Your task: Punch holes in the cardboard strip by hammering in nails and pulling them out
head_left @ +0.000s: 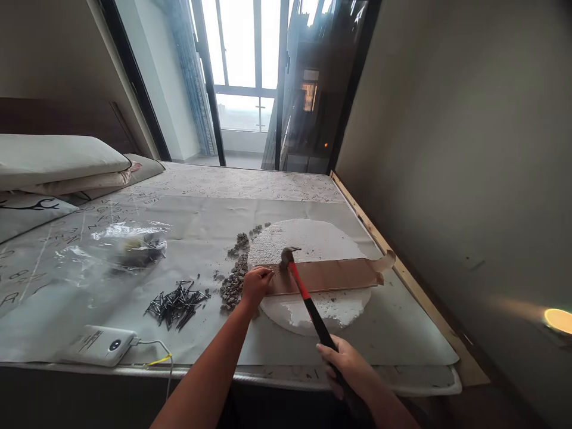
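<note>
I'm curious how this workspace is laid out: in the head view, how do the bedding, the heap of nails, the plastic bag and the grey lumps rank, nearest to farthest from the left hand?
From the left hand:
1. Grey lumps: right beside it, on its left.
2. Heap of nails: farther left.
3. Plastic bag: left, beyond the nails.
4. Bedding: stacked at the far left.

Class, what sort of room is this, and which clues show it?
Probably a bedroom: there is a mattress, folded bedding at the left and what looks like a headboard behind it.
</note>
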`<action>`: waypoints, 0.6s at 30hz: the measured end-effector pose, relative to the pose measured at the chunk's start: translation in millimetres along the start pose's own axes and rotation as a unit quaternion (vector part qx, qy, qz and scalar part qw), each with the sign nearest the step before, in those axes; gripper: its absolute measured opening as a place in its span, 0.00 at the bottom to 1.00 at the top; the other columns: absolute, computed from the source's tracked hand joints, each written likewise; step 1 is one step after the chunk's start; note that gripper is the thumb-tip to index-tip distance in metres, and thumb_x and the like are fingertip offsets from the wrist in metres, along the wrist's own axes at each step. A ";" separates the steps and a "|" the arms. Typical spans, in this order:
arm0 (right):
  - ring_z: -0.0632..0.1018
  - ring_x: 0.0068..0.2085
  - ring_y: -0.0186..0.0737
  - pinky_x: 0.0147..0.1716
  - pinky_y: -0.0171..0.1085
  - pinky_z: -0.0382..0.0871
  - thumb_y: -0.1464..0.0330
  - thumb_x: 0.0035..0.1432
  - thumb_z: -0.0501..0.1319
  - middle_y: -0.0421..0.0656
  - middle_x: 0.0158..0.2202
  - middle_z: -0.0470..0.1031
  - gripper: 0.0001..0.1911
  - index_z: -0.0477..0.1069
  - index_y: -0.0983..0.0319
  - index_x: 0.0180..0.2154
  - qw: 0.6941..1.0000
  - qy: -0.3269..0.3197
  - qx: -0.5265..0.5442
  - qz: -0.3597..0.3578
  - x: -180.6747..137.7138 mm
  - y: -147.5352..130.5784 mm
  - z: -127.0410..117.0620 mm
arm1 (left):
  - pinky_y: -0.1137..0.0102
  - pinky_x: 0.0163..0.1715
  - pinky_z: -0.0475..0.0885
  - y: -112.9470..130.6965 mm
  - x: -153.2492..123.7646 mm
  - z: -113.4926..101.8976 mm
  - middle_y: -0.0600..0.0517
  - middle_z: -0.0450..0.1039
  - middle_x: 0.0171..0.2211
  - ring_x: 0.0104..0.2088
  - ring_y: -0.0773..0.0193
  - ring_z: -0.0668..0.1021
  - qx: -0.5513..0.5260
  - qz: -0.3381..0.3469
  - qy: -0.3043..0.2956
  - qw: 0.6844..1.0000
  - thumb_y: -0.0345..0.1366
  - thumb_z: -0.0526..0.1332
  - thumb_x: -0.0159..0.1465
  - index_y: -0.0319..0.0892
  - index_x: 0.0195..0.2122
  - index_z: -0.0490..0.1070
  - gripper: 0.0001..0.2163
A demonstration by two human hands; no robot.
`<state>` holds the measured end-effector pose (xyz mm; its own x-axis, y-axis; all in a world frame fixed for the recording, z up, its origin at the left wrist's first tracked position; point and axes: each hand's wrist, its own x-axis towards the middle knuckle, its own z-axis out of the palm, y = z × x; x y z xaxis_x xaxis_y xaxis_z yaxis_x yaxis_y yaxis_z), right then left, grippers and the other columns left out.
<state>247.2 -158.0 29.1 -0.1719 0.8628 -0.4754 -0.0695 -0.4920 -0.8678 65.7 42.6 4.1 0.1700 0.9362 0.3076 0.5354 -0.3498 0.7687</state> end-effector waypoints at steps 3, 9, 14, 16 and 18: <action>0.58 0.09 0.24 0.07 0.27 0.49 0.53 0.45 0.59 0.27 0.15 0.56 0.20 0.53 0.59 0.28 0.999 -0.039 0.027 -0.011 0.4 3.3 1.6 | 0.72 0.30 0.66 0.2 -0.1 -0.4 0.51 0.76 0.27 0.29 0.65 0.75 0.007 0.001 0.001 1.000 0.38 0.58 0.56 0.42 0.25 0.75 0.09; 0.56 0.08 0.23 0.05 0.26 0.46 0.55 0.48 0.56 0.28 0.14 0.56 0.17 0.52 0.59 0.26 0.999 -0.022 0.033 -0.019 -1.6 0.4 5.2 | 0.72 0.31 0.66 1.8 -1.8 -1.6 0.50 0.76 0.27 0.30 0.65 0.75 0.018 0.002 -0.001 1.000 0.38 0.58 0.56 0.42 0.25 0.75 0.09; 0.55 0.08 0.23 0.05 0.26 0.45 0.53 0.51 0.56 0.27 0.13 0.54 0.18 0.55 0.60 0.28 0.996 -0.012 0.006 -0.084 -14.6 -11.6 9.6 | 0.72 0.29 0.66 2.8 -3.8 -0.5 0.50 0.76 0.27 0.30 0.64 0.75 0.016 -0.003 0.003 1.000 0.37 0.58 0.56 0.42 0.25 0.75 0.08; 0.55 0.08 0.22 0.06 0.26 0.44 0.52 0.52 0.55 0.28 0.14 0.54 0.18 0.56 0.61 0.29 0.995 -0.023 0.008 -0.099 -24.4 -18.5 13.6 | 0.72 0.29 0.66 3.2 -4.7 0.0 0.50 0.75 0.27 0.30 0.64 0.75 0.019 -0.004 0.006 1.000 0.36 0.58 0.56 0.42 0.25 0.75 0.08; 0.54 0.09 0.22 0.06 0.26 0.45 0.52 0.53 0.56 0.29 0.15 0.55 0.19 0.57 0.61 0.30 0.995 -0.035 0.014 -0.097 -32.2 -23.6 18.6 | 0.72 0.29 0.66 3.5 -5.5 0.1 0.50 0.75 0.27 0.30 0.64 0.75 0.020 0.000 0.005 1.000 0.36 0.58 0.56 0.42 0.25 0.75 0.08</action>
<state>236.1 -176.3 67.6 -0.2197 0.9322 -0.2877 -0.1348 -0.3211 -0.9374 66.7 36.3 5.1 0.1617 0.9361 0.3125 0.5685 -0.3472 0.7458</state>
